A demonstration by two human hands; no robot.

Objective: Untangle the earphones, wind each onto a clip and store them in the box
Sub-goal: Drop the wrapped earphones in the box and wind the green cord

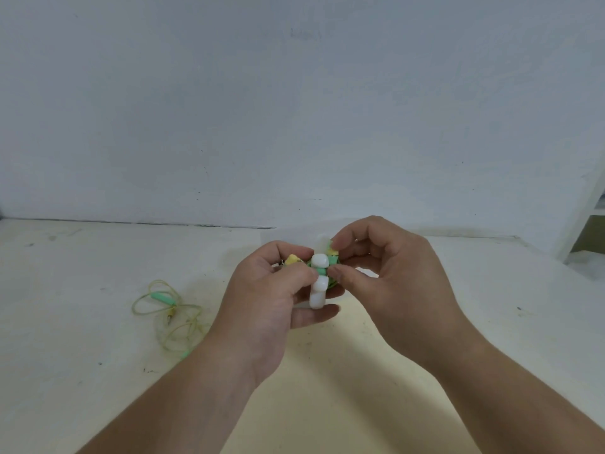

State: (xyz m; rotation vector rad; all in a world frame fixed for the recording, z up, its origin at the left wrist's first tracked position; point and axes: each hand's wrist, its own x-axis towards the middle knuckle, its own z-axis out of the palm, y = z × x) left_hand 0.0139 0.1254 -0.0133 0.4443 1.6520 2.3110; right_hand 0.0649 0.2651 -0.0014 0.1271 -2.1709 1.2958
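Both hands meet above the middle of the table. My left hand grips a white clip with a green and yellow earphone wound around it. My right hand pinches the top of that bundle between thumb and forefinger, at the clip's upper end. A yellow earbud pokes out by my left fingers. A second earphone, pale yellow cable with green parts, lies loosely coiled on the table to the left, untouched. No box is in view.
The cream table runs back to a pale grey wall. A white frame or shelf stands at the far right edge.
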